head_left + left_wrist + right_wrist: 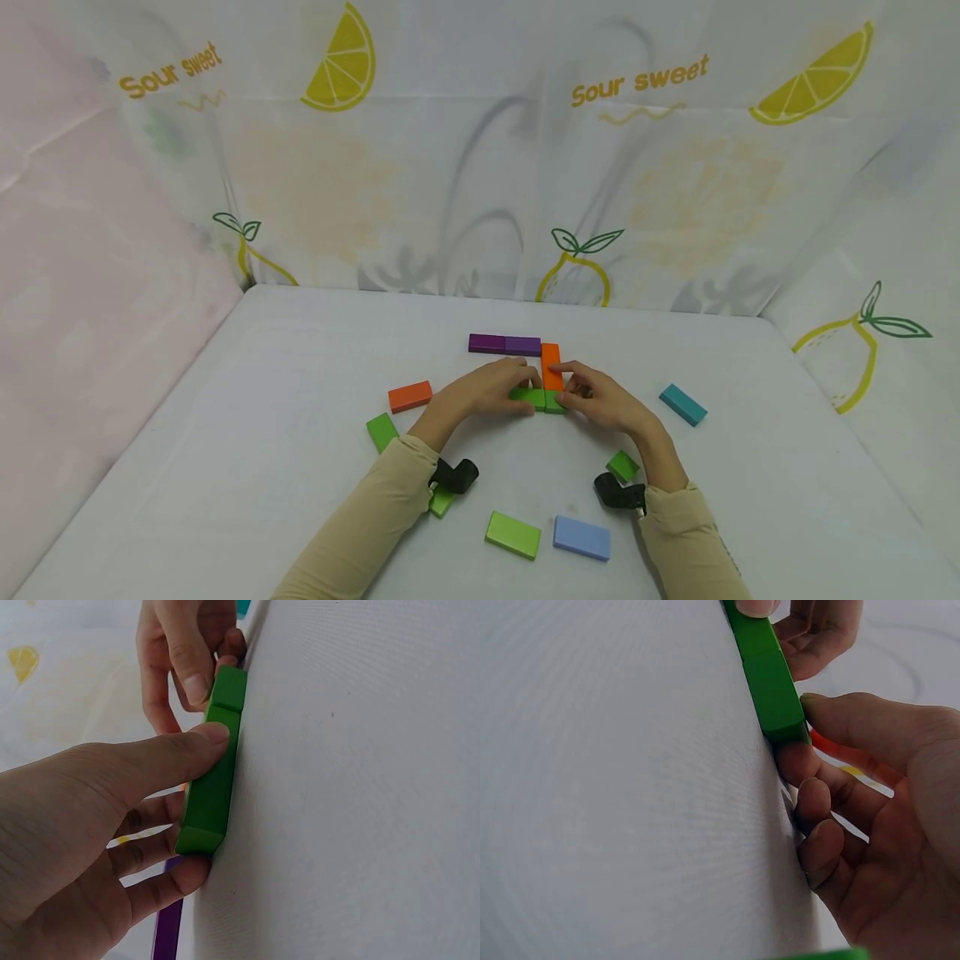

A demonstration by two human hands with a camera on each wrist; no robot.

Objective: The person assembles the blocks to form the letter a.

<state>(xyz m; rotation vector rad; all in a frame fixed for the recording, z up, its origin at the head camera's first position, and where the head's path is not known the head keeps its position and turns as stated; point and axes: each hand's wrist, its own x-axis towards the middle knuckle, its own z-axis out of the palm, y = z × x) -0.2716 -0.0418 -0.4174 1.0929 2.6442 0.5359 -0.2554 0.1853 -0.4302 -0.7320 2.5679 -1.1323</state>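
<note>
My left hand [491, 387] grips a longer green block [214, 780], its thumb on the near side and its fingers behind and round the left end. Opposite it, my right hand [600, 400] holds a shorter green block [774, 694] by its right end, the thumb and a finger at its edge. These two green blocks stand end to end in one row. Behind them an orange block [551, 367] runs away from me, with a right finger touching it in the head view. Two purple blocks, a dark one [487, 343] and a lighter one [522, 346], lie end to end at its far end.
A red-orange block [410, 397] and a green block [382, 432] lie by my left forearm, another green block [441, 502] partly under it. Nearer me are a light green block [513, 535] and a blue block [582, 537]. A small green block [622, 466] and a teal block [683, 405] lie right.
</note>
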